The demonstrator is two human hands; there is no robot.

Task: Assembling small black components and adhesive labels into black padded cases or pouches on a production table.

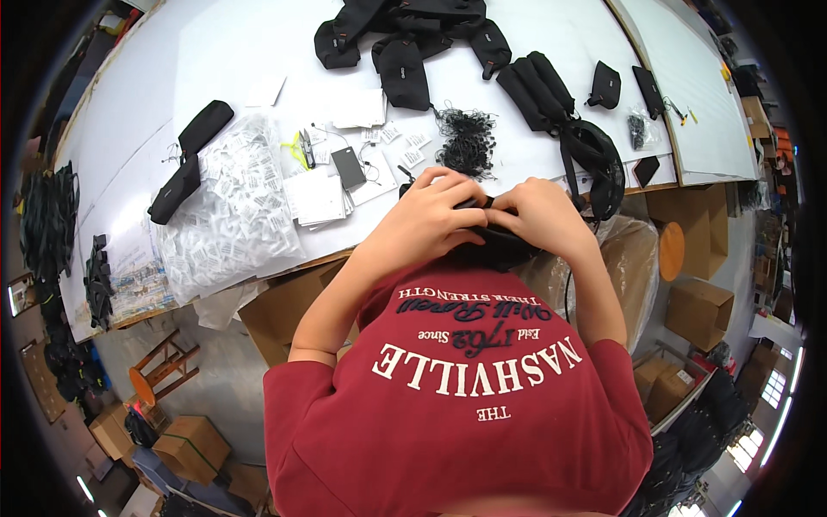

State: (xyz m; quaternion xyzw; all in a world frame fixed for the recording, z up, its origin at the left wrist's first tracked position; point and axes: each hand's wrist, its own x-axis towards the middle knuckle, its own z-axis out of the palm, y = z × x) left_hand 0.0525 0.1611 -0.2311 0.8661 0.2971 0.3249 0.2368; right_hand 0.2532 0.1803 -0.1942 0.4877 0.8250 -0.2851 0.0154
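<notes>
White, smooth-topped and edged in wood, the long worktable (250, 47) spreads across the far side, with a second pale table (711, 129) at far right. Grey floor (215, 401) shows at near left, where one brown wooden stool (162, 370) stands; one round orange-brown wooden seat (671, 251) is at right. Open brown cardboard boxes sit on both sides of the room, too many and too cut off to count.

Both hands meet at the near edge of the worktable, on one soft black fabric article (491, 250), held just in front of the maroon T-shirt (465, 405). The left hand (441, 207) has its fingers curled and closed on the article; the right hand (538, 211) bends inward, thumb and fingers pinching it.

On the worktable lie one large clear plastic bag of white labels (228, 207), two black zip-style cases (207, 125) at left, one tangled bundle of black cords (465, 142), one dark rectangular card (349, 166) and one stack of white cards (317, 198). Black pouches (403, 73) heap at the far middle, overlapping beyond counting.
</notes>
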